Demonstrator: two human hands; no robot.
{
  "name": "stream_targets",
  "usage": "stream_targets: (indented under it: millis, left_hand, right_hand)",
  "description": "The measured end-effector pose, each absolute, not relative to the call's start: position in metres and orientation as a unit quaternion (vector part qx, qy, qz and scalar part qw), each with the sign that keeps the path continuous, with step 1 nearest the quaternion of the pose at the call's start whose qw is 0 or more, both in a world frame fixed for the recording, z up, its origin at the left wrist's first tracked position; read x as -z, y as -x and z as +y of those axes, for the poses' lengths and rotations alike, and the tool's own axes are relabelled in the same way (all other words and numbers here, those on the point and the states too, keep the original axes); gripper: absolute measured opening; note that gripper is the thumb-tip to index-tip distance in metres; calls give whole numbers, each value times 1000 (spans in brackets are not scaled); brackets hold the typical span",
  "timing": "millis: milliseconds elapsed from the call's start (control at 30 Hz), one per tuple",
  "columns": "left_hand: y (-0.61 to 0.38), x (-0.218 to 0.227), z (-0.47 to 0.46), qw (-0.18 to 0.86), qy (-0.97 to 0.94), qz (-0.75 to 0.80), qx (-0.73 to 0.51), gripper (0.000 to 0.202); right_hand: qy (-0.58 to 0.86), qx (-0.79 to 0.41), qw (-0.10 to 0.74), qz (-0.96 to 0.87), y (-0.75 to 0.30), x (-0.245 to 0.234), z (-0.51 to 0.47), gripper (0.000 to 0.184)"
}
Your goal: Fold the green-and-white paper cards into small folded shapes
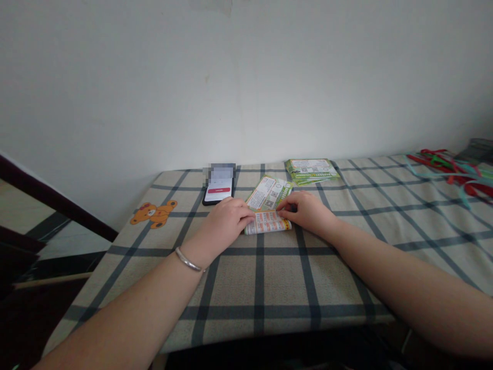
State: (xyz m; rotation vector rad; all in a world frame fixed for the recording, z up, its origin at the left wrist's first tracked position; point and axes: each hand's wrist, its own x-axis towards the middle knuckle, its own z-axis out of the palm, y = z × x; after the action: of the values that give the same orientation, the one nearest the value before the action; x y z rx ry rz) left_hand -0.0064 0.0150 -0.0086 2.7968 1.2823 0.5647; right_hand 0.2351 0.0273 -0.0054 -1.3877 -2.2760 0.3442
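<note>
A printed paper flyer [268, 221] lies on the checked tablecloth, its near part folded over and showing orange and white print. The far part is green and white with small square codes. My left hand [227, 218], with a silver bangle at the wrist, is closed on the flyer's left edge. On the opposite side, my right hand [306, 210] pinches the flyer near the fold with thumb and fingers. Just beyond and to the right rests a stack of similar green flyers [314, 170].
A phone [219, 187] with a lit screen lies behind my left hand. Red, green and pale blue ribbons [458, 172] are heaped at the far right near a dark object [477, 149]. The tablecloth [239, 308] has a bear picture [154, 213]; a wall [246, 82] borders the back.
</note>
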Motion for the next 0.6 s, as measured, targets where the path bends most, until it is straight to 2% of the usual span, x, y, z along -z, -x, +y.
stream_targets:
  millis: [233, 600]
  left_hand:
    - [6, 7, 13, 35, -884, 427, -190, 14]
    - [-3, -3, -2, -11, -882, 450, -140, 15]
  right_hand:
    - [508, -141, 223, -820, -235, 6, 28, 10]
    - [503, -164, 231, -817, -236, 7, 28, 10]
